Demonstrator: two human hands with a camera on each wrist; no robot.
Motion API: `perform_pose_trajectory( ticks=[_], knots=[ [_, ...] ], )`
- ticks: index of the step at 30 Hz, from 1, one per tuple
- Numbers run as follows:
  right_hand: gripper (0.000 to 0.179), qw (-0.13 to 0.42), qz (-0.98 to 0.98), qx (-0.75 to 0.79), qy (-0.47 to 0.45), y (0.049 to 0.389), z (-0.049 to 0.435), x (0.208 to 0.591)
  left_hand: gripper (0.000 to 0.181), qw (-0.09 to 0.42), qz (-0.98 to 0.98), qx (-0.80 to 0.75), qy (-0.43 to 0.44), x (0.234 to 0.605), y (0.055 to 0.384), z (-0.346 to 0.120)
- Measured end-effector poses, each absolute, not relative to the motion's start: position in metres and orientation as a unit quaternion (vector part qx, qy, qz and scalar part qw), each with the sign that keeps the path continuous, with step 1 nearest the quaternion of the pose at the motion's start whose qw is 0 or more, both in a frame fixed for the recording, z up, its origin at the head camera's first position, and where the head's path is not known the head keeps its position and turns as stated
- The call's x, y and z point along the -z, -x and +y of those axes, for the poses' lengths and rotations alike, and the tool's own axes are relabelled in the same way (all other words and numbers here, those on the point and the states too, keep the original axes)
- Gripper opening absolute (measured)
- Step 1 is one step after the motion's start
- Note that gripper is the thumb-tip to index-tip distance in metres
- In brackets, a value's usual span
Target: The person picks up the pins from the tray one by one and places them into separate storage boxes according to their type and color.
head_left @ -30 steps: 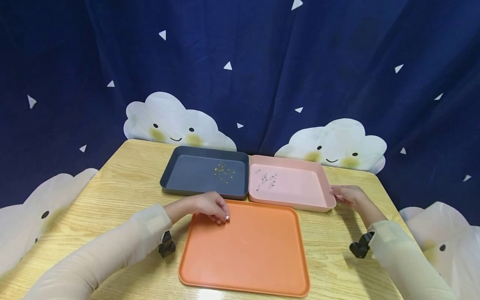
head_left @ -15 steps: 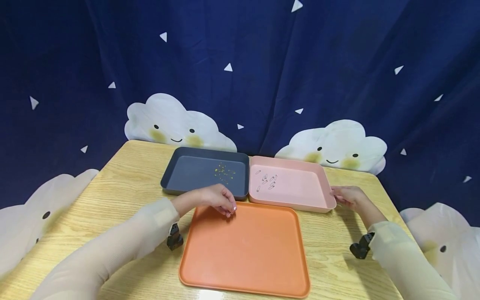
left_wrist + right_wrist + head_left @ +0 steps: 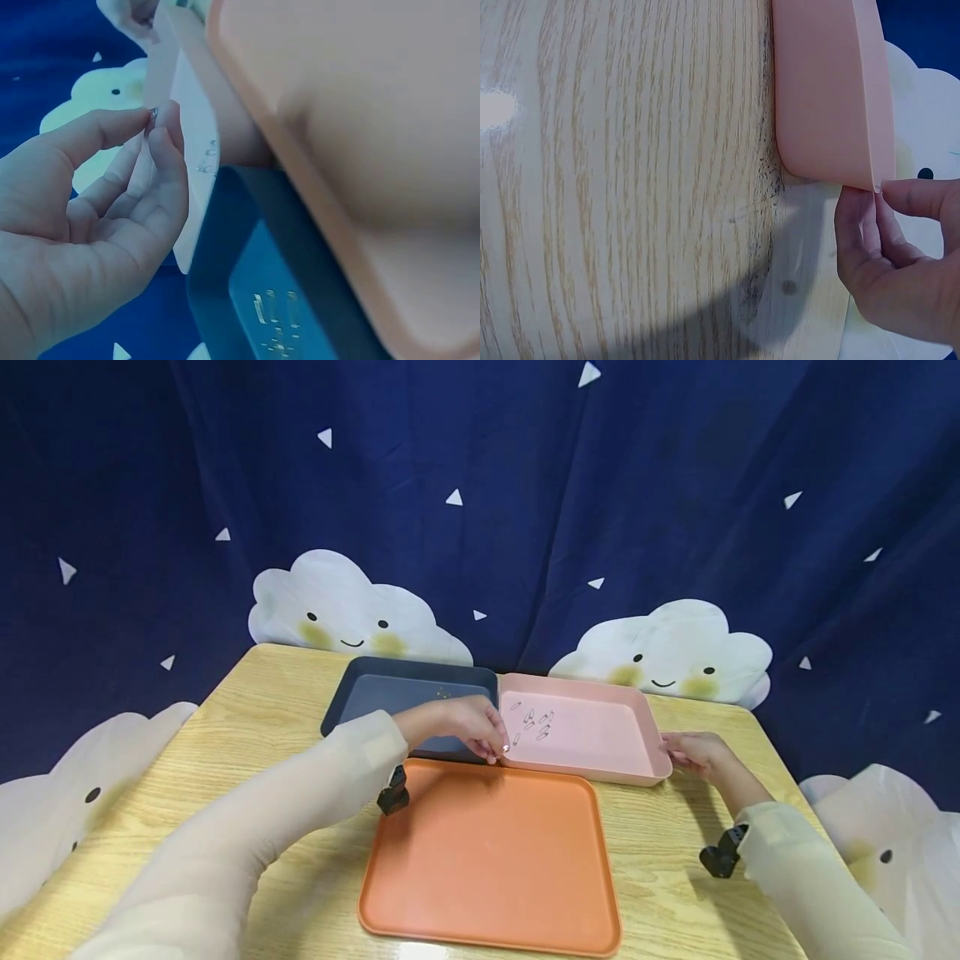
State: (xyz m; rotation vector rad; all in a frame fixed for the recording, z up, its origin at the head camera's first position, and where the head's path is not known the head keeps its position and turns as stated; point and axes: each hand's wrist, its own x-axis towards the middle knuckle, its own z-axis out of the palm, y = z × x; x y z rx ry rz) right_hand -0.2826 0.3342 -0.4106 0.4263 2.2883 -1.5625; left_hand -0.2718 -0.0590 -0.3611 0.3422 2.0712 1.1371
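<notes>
My left hand [image 3: 474,725] pinches a small shiny silver metal piece [image 3: 154,113] between thumb and forefinger; its exact kind is hidden by the fingertips. That hand is over the meeting edges of the dark blue-grey tray [image 3: 378,695] and the pink tray [image 3: 596,727], fingertips at the pink tray's near left corner. Several thin silver loop-shaped pieces [image 3: 529,718] lie in the left part of the pink tray. In the left wrist view, small gold pieces [image 3: 259,308] lie in the dark tray. My right hand [image 3: 697,752] pinches the pink tray's right end by its rim.
An orange tray [image 3: 495,860] lies in front of the other two, nearest me. All three stand on a light wooden table [image 3: 292,693]. Behind it hangs a dark blue curtain [image 3: 480,510] printed with clouds. A small black device [image 3: 393,791] hangs below the left wrist.
My left hand has moved right and away from me, from over the orange tray's far left corner to the pink tray's corner, still pinching the silver piece. The right hand keeps its place.
</notes>
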Motion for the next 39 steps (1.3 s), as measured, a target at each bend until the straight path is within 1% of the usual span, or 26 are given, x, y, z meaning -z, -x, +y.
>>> perform_pose_trajectory(
  ticks=[4,8,12,15,18,23,31,34,39],
  knots=[
    [0.060,0.171,0.808,0.545,-0.145,0.281,0.337,0.412,0.025,0.382,0.811,-0.418,-0.147,0.355,0.283,-0.043],
    [0.060,0.174,0.812,0.536,-0.151,0.279,0.339,0.413,0.019,0.394,0.817,-0.393,-0.152,0.350,0.295,-0.028],
    [0.060,0.175,0.820,0.523,-0.153,0.280,0.342,0.413,0.007,0.415,0.813,-0.382,-0.144,0.346,0.308,-0.016],
    [0.060,0.175,0.823,0.518,-0.153,0.281,0.342,0.413,0.005,0.423,0.814,-0.377,-0.131,0.343,0.317,-0.009],
    [0.060,0.177,0.821,0.521,-0.151,0.281,0.342,0.414,0.011,0.421,0.818,-0.374,-0.117,0.341,0.326,-0.003],
    [0.060,0.176,0.817,0.527,-0.152,0.283,0.340,0.414,0.027,0.417,0.823,-0.372,-0.099,0.338,0.338,0.005],
    [0.060,0.174,0.823,0.519,-0.152,0.286,0.335,0.411,0.035,0.448,0.826,-0.334,-0.067,0.335,0.347,0.016],
    [0.060,0.173,0.822,0.519,-0.156,0.286,0.335,0.410,0.037,0.445,0.832,-0.326,-0.057,0.335,0.348,0.020],
    [0.059,0.172,0.826,0.511,-0.163,0.286,0.335,0.409,0.034,0.444,0.846,-0.294,-0.036,0.334,0.346,0.027]
  ],
)
